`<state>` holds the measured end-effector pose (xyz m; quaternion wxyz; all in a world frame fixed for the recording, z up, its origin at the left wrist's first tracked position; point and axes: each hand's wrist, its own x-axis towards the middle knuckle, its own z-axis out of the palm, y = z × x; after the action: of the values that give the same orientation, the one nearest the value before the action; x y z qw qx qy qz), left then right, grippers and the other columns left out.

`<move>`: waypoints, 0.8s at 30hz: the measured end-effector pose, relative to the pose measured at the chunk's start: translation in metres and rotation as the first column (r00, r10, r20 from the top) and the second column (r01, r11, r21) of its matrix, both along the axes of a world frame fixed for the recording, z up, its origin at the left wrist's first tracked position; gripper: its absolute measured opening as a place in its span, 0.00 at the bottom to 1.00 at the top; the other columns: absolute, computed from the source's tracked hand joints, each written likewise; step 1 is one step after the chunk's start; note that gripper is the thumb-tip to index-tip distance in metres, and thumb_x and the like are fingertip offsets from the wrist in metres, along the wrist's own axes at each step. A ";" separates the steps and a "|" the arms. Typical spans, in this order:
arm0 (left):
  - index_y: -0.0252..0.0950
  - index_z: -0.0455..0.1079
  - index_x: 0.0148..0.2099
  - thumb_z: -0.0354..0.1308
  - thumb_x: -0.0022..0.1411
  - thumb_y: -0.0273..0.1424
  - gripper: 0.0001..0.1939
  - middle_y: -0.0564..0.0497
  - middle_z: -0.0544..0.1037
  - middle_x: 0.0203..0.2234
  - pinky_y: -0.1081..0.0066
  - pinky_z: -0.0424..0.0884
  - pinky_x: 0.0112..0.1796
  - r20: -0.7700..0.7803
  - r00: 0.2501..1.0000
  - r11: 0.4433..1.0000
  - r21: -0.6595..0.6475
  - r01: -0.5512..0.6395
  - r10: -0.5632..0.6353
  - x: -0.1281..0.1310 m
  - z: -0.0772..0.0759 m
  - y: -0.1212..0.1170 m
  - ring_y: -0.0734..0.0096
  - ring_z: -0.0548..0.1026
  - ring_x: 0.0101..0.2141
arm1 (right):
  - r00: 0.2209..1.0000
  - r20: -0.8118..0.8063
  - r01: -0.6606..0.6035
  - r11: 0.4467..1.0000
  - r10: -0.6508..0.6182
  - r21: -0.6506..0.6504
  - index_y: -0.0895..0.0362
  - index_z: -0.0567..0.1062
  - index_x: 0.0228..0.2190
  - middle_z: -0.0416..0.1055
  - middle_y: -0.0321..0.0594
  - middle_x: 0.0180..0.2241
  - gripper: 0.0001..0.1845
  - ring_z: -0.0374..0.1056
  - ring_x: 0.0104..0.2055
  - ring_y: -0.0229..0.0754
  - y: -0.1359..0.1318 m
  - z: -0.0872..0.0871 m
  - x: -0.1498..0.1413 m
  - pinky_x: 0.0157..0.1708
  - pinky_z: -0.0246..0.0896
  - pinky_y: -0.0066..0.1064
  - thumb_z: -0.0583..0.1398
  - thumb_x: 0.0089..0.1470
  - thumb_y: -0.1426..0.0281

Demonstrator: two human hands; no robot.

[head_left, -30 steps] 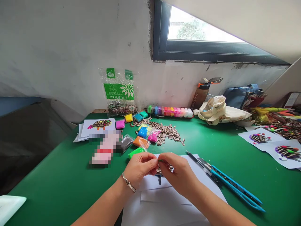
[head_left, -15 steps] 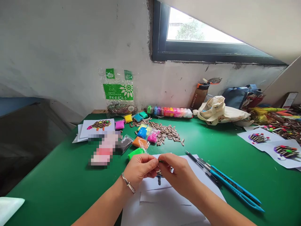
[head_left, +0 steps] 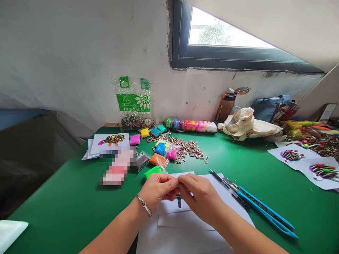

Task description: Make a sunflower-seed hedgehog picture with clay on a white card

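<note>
Over the white paper [head_left: 196,240], the fingertips of my two hands meet. My left hand [head_left: 160,187], with a silver bangle at the wrist, has its thumb and forefinger pinched at a tiny piece of green modelling clay [head_left: 180,182]. My right hand [head_left: 198,194] pinches the same bit from the other side, and the fingers hide most of it. Beneath them a seed-and-clay picture [head_left: 179,201] shows only in part, with a dark grey stub. Just behind my left hand lies an opened packet of bright green clay [head_left: 153,172].
Behind are clay packets, such as orange [head_left: 158,159] and blue [head_left: 160,148], and a pile of striped sunflower seeds [head_left: 189,150]. Pens [head_left: 227,188] and a blue cutter-like tool [head_left: 267,211] lie right. Finished pictures [head_left: 324,171] sit far right; a bottle [head_left: 225,106] stands by the wall.
My right fingers have shifted and curled further over the green clay, so less of it shows. My left hand stays nearly still.
</note>
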<state>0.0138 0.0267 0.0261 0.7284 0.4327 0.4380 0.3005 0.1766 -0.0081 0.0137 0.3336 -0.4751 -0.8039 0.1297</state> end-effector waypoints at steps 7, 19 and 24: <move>0.30 0.75 0.26 0.72 0.39 0.44 0.21 0.49 0.74 0.20 0.76 0.63 0.23 0.026 1.000 1.000 -0.029 -0.001 0.002 -0.002 -0.004 0.003 0.78 0.68 0.19 | 0.995 0.095 -0.025 0.998 0.019 0.058 0.56 0.69 0.27 0.67 0.36 0.24 0.13 0.58 0.25 0.34 0.001 0.003 0.000 0.26 0.48 0.26 0.49 0.62 0.73; 0.30 0.74 0.26 0.72 0.38 0.44 0.21 0.50 0.74 0.19 0.77 0.63 0.23 0.015 0.999 0.997 -0.067 -0.027 0.028 -0.002 -0.003 0.003 0.80 0.68 0.18 | 0.999 -0.032 -0.039 0.996 0.037 -0.078 0.55 0.70 0.31 0.71 0.36 0.27 0.11 0.62 0.28 0.34 0.001 -0.002 0.002 0.28 0.52 0.25 0.50 0.62 0.72; 0.30 0.73 0.23 0.72 0.39 0.43 0.21 0.51 0.73 0.18 0.77 0.62 0.22 0.023 1.000 0.999 -0.050 0.010 -0.009 -0.001 -0.002 0.003 0.80 0.67 0.18 | 1.000 -0.027 -0.001 0.997 -0.001 -0.081 0.56 0.70 0.28 0.69 0.35 0.25 0.11 0.60 0.26 0.34 -0.001 -0.001 0.001 0.27 0.50 0.26 0.52 0.60 0.72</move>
<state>0.0131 0.0295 0.0240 0.7454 0.4131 0.4349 0.2908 0.1778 -0.0087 0.0127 0.3247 -0.4866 -0.7933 0.1687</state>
